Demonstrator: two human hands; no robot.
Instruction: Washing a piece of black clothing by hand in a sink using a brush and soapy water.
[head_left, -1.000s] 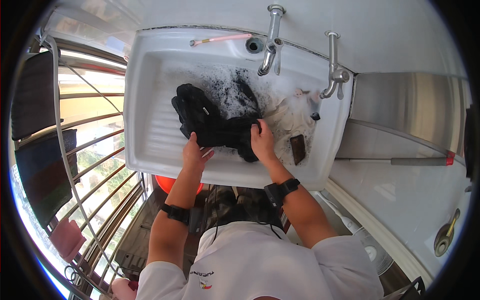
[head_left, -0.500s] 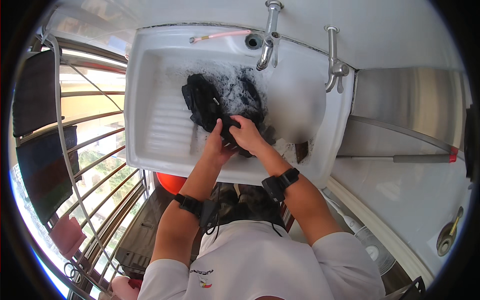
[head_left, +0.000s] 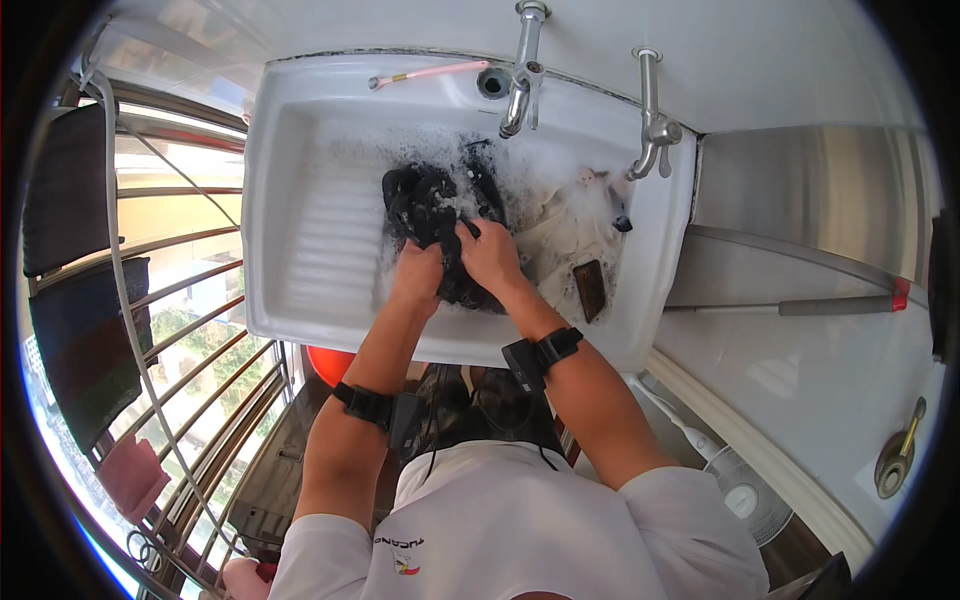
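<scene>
A wet black garment (head_left: 425,195) lies bunched in the soapy water of a white sink (head_left: 262,215). My left hand (head_left: 417,272) is closed on the garment's near left side. Close beside it, my right hand (head_left: 489,258) grips another fold, fingers curled into the cloth. The near part of the garment hangs between and below both hands into the suds. To the right of my right hand, a pale cloth (head_left: 548,240) soaks in foam, and a dark brown block (head_left: 591,290) rests by it. What kind of garment the black one is, I cannot tell.
Moulded washboard ridges (head_left: 338,250) fill the sink's left side. Two metal taps, one (head_left: 520,85) at the middle and another (head_left: 655,125) at the right, reach over the basin. A pink-handled tool (head_left: 445,72) lies on the back ledge. Window bars (head_left: 190,265) run along the left.
The black garment has gone from a bundle leaning left to a lower, looser heap between my hands. My hands have drawn slightly apart. The pale cloth, behind a blur before, now shows.
</scene>
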